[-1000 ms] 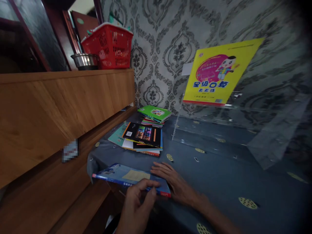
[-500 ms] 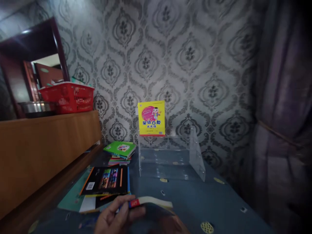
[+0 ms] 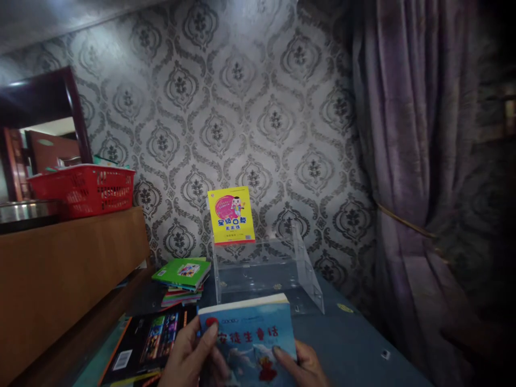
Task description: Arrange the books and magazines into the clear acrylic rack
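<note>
A blue paperback book (image 3: 250,328) with red lettering is held up near the bottom of the view, its front cover facing me. My left hand (image 3: 192,352) grips its left side, thumb on the cover. On its lower right edge my right hand (image 3: 302,365) is closed, thumb also on the front. Just beyond stands a clear plastic tiered rack (image 3: 262,274). A yellow booklet (image 3: 231,216) with a cartoon figure is propped upright on the rack's back tier, at the left.
Left of the rack lies a stack of books topped by a green one (image 3: 183,271). Nearer is a black book (image 3: 141,344) on other books. A red basket (image 3: 92,188) and a metal pot (image 3: 28,212) sit on a wooden ledge (image 3: 72,252). A curtain (image 3: 407,161) hangs at right.
The blue book has been raised and turned from edge-on to cover-facing, and my right hand now shows clearly on it. The view has tilted up and swung to the right.
</note>
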A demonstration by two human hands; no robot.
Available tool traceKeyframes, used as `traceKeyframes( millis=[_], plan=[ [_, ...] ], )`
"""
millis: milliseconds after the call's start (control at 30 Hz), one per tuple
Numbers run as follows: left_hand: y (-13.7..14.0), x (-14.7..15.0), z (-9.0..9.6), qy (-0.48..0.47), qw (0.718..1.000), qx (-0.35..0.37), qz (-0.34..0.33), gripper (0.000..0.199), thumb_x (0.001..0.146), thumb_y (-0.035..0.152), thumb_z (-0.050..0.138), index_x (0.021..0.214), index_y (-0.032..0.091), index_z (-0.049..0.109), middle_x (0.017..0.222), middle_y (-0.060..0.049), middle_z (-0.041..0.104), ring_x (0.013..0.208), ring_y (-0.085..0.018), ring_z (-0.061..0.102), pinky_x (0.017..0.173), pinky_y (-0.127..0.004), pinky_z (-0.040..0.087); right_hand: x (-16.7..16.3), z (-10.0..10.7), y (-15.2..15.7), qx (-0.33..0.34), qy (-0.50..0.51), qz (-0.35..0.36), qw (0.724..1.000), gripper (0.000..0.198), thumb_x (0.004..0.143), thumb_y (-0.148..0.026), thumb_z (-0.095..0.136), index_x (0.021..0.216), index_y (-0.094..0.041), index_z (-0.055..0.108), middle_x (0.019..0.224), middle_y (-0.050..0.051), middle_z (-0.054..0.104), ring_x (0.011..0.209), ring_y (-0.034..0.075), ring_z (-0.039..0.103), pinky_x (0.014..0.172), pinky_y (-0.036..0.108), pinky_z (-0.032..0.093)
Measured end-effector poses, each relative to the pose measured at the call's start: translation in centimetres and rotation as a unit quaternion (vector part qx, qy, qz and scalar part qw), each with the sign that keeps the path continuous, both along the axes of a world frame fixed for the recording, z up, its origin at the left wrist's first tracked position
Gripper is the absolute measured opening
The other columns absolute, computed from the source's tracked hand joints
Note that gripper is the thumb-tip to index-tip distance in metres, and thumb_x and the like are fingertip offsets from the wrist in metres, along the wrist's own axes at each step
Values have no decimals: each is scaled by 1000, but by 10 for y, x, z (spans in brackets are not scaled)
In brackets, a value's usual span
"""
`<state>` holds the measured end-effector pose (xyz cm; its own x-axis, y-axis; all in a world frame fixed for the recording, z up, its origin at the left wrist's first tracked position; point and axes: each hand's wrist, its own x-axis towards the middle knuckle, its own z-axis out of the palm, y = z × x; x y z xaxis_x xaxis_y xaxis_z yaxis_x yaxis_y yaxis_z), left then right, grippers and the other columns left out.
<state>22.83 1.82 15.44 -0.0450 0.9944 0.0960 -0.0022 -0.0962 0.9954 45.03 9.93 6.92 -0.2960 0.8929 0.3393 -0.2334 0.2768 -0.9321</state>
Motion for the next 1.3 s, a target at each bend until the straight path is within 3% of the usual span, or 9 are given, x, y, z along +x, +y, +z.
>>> traceKeyframes(
  millis=[100,200,367,500,700,900,1067,1167,1300],
  plan=[
    [16,-15,-4,174,980,54,82,54,76,70,64,93,19,70,65,-4,71,69,-24,70,64,-30,56,3,9,1,27,-20,-23,999,52,75,-68,70,75,-16,76,73,7,73,71,24,67,74,38,56],
    [38,-21,-20,210,964,96,129,54,73,71,65,93,21,72,93,-7,77,100,-29,69,87,-36,55,-1,6,3,13,-9,-18,1000,53,75,-68,70,79,-16,76,71,6,72,66,22,66,69,35,56],
    [64,7,-62,-42,980,6,195,63,74,74,62,102,18,72,112,-11,75,116,-31,65,96,-40,54,-11,-12,8,-59,35,-42,997,54,70,-67,76,88,-16,75,72,4,73,64,20,66,62,31,55],
    [72,27,-75,-181,978,-23,105,71,67,78,68,100,15,72,91,-10,78,96,-32,73,84,-42,59,-15,-21,12,-122,62,-20,990,57,68,-65,79,96,-17,72,72,3,74,56,16,66,56,28,54],
    [85,27,-71,-260,964,-24,43,58,72,64,75,99,12,74,91,-12,79,93,-29,75,86,-41,59,-17,-22,14,-144,83,11,986,58,70,-65,78,102,-18,69,77,3,76,55,17,68,52,26,55],
    [90,23,-89,-264,951,-130,89,28,85,38,68,97,13,68,84,-9,77,78,-24,75,80,-40,61,-9,-21,11,-226,75,22,971,54,74,-57,78,109,-19,65,76,3,76,50,15,66,49,25,54],
    [81,8,-119,-140,977,-140,85,29,83,23,66,110,19,57,94,-5,75,82,-19,73,81,-34,58,4,-38,10,-214,-31,-16,976,56,73,-55,76,113,-19,59,73,1,74,50,14,64,45,23,49],
    [75,-5,-127,79,991,-77,73,37,81,21,64,117,20,55,102,-6,72,95,-21,69,92,-37,53,15,-45,9,-162,-161,-17,973,52,79,-54,69,115,-18,58,76,3,75,57,18,67,48,26,49],
    [64,-13,-118,439,898,23,31,23,88,26,55,109,17,60,101,-10,67,101,-26,64,94,-41,49,26,-38,7,-38,-410,-87,907,33,91,-39,55,113,-16,65,78,6,74,72,24,71,61,31,51]
  ],
)
